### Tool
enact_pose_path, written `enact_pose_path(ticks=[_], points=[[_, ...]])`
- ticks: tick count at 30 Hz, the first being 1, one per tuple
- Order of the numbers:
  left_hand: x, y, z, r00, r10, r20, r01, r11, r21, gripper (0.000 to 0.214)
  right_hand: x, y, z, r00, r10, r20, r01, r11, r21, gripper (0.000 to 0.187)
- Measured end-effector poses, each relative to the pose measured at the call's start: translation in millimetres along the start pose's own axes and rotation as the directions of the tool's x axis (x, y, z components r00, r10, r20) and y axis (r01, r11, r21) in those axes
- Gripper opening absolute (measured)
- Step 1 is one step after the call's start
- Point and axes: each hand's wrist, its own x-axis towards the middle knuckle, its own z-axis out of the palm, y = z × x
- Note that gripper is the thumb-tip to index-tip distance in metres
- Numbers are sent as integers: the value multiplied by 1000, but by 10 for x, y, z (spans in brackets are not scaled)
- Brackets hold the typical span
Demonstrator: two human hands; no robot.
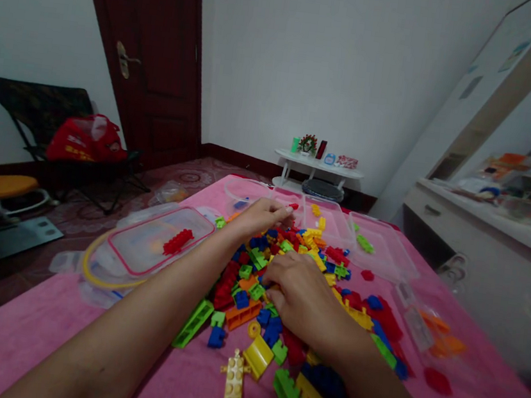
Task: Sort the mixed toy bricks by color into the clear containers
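Note:
My left hand [266, 217] stretches over the far side of the brick pile, near a clear tray. Its fingers are pinched, with a small red toy brick [293, 206] at the tips. Deep in the pile, my right hand [294, 285] has its fingers curled downward; what they grip, if anything, is hidden. Around both hands lies a heap of red, blue, green, yellow and orange toy bricks. Closest to me are a long yellow studded piece [234, 389], a curved yellow piece [258, 356] and a green brick [288, 397].
Clear trays [333, 223] line the table's far side, a few yellow and green bricks inside. Stacked lids [143, 248] at left carry a red brick piece [177, 242]. At right, a clear box [424, 328] holds orange pieces. A pink cloth [51, 327] covers the table.

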Motion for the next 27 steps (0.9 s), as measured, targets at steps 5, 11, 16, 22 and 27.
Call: enact_pose_path(ticks=[5,11,16,22,27], points=[[35,-48,18,997,-70,-32,69,997,-30,35,33,-157,215,987,-151,57,146,986,84,37],[21,-24,65,997,-61,-37,62,998,13,26,39,-134,309,995,-25,98,24,1000,5,39],[16,-33,88,998,-57,-26,58,997,55,25,30,-113,281,996,-33,87,34,999,-13,16],[24,-57,94,1000,-25,5,25,997,73,25,38,120,106,986,159,-59,-144,968,204,13],[-16,-24,119,996,2,88,-4,1000,16,37,72,505,-59,898,377,-229,-203,815,543,19]])
